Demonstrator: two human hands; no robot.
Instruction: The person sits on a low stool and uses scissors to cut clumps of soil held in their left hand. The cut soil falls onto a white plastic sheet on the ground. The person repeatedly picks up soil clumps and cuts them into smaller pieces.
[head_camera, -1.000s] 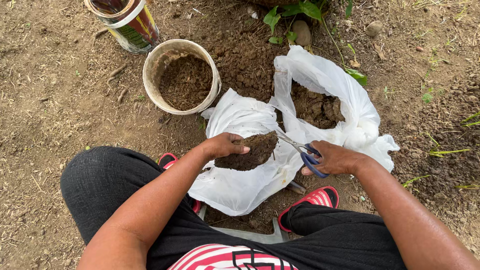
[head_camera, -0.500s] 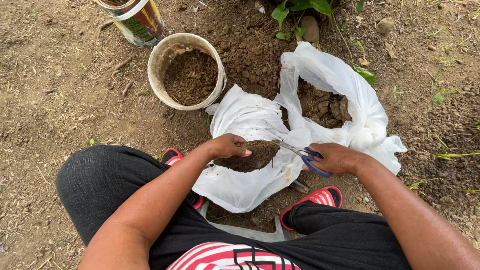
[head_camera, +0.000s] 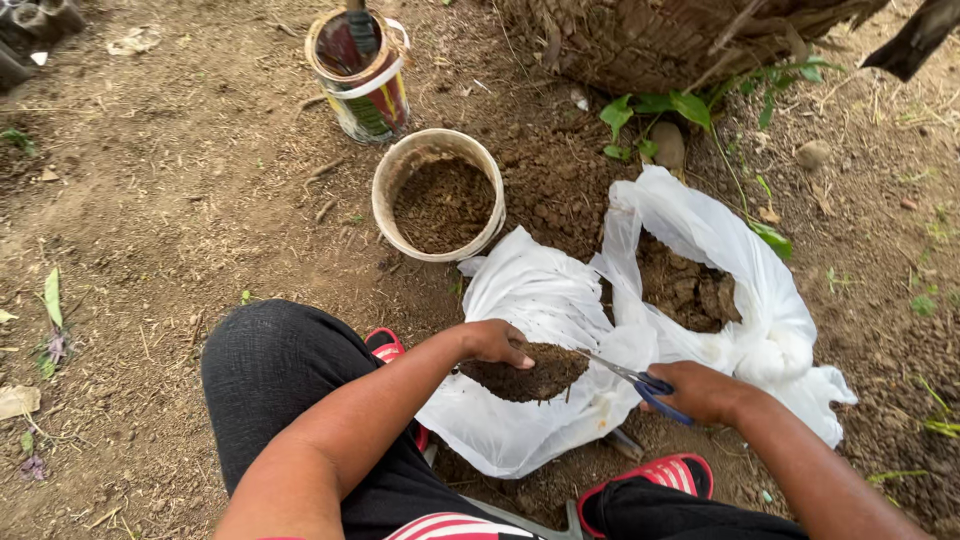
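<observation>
My left hand (head_camera: 494, 342) rests on the edge of a clump of dark soil (head_camera: 528, 377) lying on a white plastic bag (head_camera: 540, 300) spread on the ground. My right hand (head_camera: 705, 392) grips blue-handled scissors (head_camera: 632, 378), their blades pointing left toward the soil clump. Further right the same bag holds a larger heap of soil (head_camera: 685, 290). A cream-coloured bucket (head_camera: 438, 197) half full of soil stands just beyond the bag.
A painted tin can (head_camera: 360, 75) with a tool handle in it stands behind the bucket. A tree base (head_camera: 660, 40) and small green leaves (head_camera: 650, 110) lie at the top. My knees and red sandals (head_camera: 650, 480) flank the bag on bare dirt.
The view has shifted, so everything sits lower in the frame. Both hands stay on the soil clump and scissors in nearly the same pose.
</observation>
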